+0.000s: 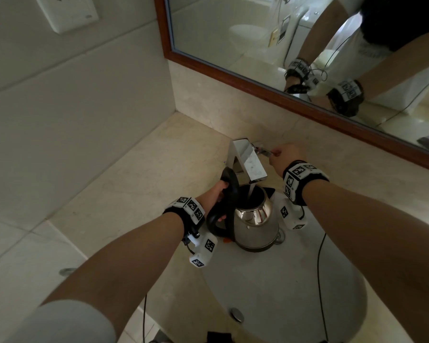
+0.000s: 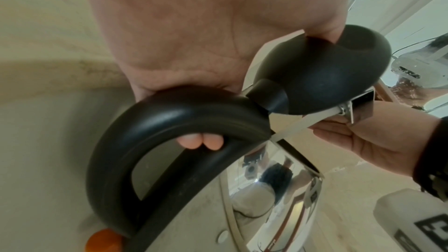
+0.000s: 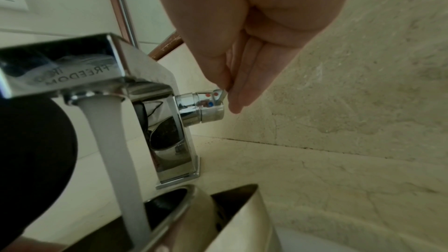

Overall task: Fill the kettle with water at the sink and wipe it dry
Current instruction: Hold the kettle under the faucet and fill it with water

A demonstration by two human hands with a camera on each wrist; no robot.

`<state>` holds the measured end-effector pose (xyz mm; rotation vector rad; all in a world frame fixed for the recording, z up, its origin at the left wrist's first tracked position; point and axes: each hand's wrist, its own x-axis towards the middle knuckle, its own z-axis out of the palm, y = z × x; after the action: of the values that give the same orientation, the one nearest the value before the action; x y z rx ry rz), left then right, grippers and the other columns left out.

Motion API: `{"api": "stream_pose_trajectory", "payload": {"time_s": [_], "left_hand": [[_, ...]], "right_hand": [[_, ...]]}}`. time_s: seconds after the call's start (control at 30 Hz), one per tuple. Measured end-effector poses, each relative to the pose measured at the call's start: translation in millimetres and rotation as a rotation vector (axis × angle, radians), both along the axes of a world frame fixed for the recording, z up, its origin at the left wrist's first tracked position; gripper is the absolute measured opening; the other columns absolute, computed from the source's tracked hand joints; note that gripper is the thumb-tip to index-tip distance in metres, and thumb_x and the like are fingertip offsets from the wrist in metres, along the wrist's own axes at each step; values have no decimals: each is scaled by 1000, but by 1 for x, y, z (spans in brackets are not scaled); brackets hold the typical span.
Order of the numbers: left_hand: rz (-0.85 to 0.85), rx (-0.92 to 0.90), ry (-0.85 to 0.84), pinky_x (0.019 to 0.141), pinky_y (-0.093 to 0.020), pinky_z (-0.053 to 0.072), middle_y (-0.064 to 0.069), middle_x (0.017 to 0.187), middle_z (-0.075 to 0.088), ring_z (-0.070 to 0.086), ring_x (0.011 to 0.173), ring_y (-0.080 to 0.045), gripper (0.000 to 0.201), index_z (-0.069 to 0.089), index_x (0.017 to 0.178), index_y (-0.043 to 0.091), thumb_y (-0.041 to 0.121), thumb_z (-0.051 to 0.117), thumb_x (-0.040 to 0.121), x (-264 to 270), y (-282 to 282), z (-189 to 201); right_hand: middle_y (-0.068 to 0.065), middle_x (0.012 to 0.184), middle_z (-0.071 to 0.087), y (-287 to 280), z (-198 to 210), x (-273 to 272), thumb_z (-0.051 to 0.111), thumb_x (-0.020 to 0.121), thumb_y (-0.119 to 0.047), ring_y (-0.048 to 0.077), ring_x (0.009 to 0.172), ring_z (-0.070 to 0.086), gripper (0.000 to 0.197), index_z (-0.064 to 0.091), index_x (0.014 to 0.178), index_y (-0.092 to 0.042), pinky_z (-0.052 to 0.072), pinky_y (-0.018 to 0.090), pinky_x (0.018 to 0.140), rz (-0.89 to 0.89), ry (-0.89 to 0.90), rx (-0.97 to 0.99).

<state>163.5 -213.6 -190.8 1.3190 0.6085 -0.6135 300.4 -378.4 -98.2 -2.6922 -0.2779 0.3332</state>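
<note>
We are mid-fill: our left hand (image 1: 217, 196) grips the black handle of the shiny steel kettle (image 1: 255, 222), held in the pale sink (image 1: 307, 293) under the chrome tap's (image 1: 248, 159) stream. Our right hand (image 1: 286, 155) fingers (image 3: 238, 91) pinch the lever; next we judge fullness and shut it off.

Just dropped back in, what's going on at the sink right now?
The person is filling the kettle. Their left hand grips its black handle and holds it in the basin under the faucet, lid flipped open. Water is running from the spout into the open top. The right hand pinches the faucet lever. No wiping yet.
</note>
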Motion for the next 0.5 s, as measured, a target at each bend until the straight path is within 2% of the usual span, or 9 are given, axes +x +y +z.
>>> {"api": "stream_pose_trajectory", "payload": {"time_s": [0.07,0.37,0.5], "left_hand": [[-12,-1,2,61,-28,45,-12,78,62,59,63,-26,65,61,91,8,64,43,65,0,0,0],[6,-3,-9,61,-28,46,-13,82,61,58,66,-26,66,59,94,8,64,45,63,1,1,-1],[34,-6,-21,63,-30,47,-14,85,62,59,68,-28,70,59,101,6,63,47,62,0,1,-1]], "right_hand": [[12,97,72,0,-1,0,53,91,-16,30,90,65,24,74,102,-10,54,36,80,-5,0,1],[13,99,72,0,-3,1,54,91,-15,31,92,65,22,73,102,-9,55,37,82,-17,3,27],[15,99,72,0,-4,2,53,91,-15,32,91,65,23,73,101,-8,54,37,81,-18,19,33]]}}
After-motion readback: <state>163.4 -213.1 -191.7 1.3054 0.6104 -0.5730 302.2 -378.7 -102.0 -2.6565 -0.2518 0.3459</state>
